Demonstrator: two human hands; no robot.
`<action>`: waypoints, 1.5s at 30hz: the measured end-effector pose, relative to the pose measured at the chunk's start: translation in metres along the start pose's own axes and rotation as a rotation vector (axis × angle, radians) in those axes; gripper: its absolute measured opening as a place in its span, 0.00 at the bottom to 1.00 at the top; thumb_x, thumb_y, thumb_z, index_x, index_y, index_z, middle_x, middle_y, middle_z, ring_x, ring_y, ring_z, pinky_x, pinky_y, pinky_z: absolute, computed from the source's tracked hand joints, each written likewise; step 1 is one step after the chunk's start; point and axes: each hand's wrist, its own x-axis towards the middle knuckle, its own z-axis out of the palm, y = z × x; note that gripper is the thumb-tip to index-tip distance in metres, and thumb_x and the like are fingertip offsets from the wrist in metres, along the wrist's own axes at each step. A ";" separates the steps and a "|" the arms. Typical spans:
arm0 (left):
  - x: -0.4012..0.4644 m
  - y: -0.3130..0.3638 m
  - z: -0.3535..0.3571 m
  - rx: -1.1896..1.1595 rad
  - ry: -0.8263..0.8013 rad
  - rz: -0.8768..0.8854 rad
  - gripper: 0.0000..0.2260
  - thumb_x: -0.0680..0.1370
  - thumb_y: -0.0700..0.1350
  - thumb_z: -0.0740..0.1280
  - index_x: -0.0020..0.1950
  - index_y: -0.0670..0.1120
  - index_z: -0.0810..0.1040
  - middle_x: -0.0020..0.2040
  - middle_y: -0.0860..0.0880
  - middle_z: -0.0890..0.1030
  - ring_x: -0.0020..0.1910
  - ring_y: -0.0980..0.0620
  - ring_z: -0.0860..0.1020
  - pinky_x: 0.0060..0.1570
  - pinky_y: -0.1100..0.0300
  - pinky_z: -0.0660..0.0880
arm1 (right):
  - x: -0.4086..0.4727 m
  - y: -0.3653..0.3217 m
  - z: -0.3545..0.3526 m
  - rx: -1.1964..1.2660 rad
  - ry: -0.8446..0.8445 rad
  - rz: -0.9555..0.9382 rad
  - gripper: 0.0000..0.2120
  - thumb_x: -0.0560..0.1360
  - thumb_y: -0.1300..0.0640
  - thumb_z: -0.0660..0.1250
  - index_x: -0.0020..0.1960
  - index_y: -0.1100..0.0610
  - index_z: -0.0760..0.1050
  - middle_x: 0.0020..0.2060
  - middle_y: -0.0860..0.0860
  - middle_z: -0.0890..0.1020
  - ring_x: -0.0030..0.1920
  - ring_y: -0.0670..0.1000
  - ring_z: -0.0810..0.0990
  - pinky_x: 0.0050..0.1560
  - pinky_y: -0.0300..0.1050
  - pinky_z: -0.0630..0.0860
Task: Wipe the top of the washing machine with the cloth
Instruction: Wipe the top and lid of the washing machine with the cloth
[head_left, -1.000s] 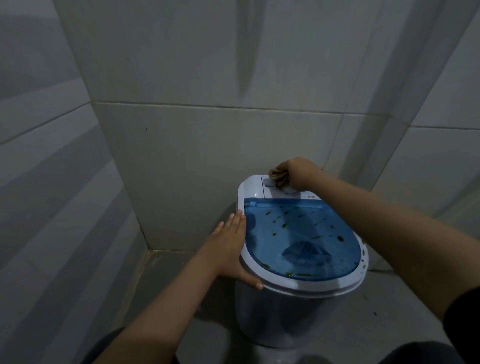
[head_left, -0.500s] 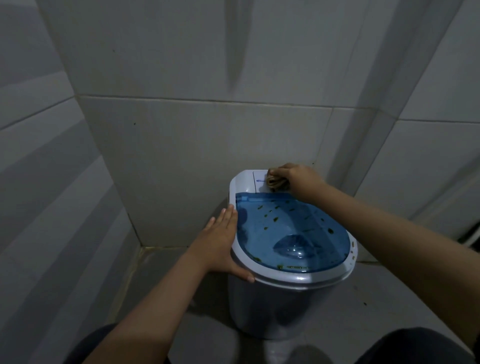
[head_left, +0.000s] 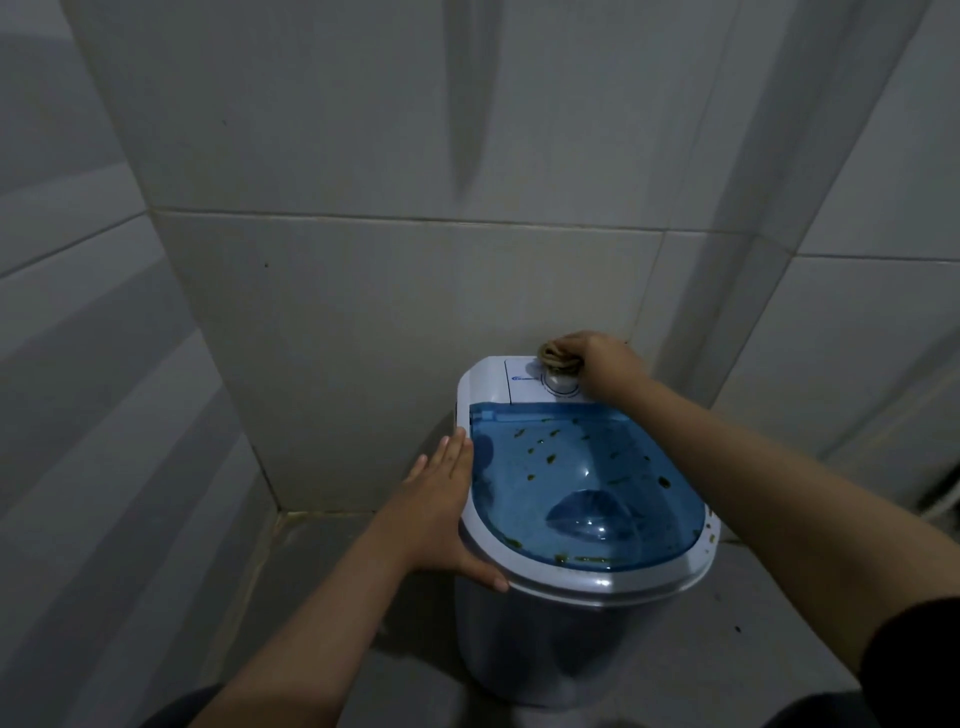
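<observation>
- Head view: tiled walls (head_left: 363, 291) meet in a corner behind the washer (head_left: 582, 519), which stands on a grey floor (head_left: 322, 571).
- Washer: white top, blue see-through lid (head_left: 582, 483) dotted with green-brown specks (head_left: 550, 458); a white dial (head_left: 561, 385) sits on the rear panel.
- Right hand (head_left: 602, 366): at the washer's rear edge, fingers closed around a bunched tan cloth (head_left: 558, 358), pressing it on the panel just above the dial.
- Left hand (head_left: 441, 499): flat, fingers extended together, laid against the washer's left rim, thumb under the front edge; it grips nothing.
</observation>
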 end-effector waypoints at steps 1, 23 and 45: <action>0.000 0.000 0.000 -0.003 0.003 -0.001 0.66 0.58 0.71 0.72 0.75 0.45 0.30 0.76 0.49 0.30 0.75 0.50 0.33 0.73 0.53 0.35 | 0.000 0.004 0.004 -0.023 0.006 -0.019 0.21 0.73 0.65 0.65 0.65 0.54 0.73 0.63 0.57 0.77 0.60 0.60 0.76 0.59 0.52 0.75; -0.003 0.003 -0.002 0.001 -0.026 -0.016 0.66 0.57 0.71 0.71 0.75 0.44 0.31 0.76 0.48 0.32 0.75 0.49 0.33 0.74 0.51 0.36 | -0.058 0.026 -0.033 -0.152 -0.254 -0.093 0.24 0.65 0.72 0.63 0.59 0.59 0.77 0.55 0.60 0.82 0.55 0.61 0.79 0.55 0.56 0.77; -0.001 0.000 -0.001 0.020 -0.037 -0.002 0.66 0.56 0.72 0.69 0.74 0.44 0.29 0.74 0.48 0.28 0.74 0.49 0.31 0.72 0.53 0.34 | -0.042 0.065 -0.004 0.064 0.097 0.098 0.26 0.67 0.69 0.66 0.63 0.54 0.75 0.62 0.57 0.79 0.60 0.59 0.78 0.61 0.51 0.76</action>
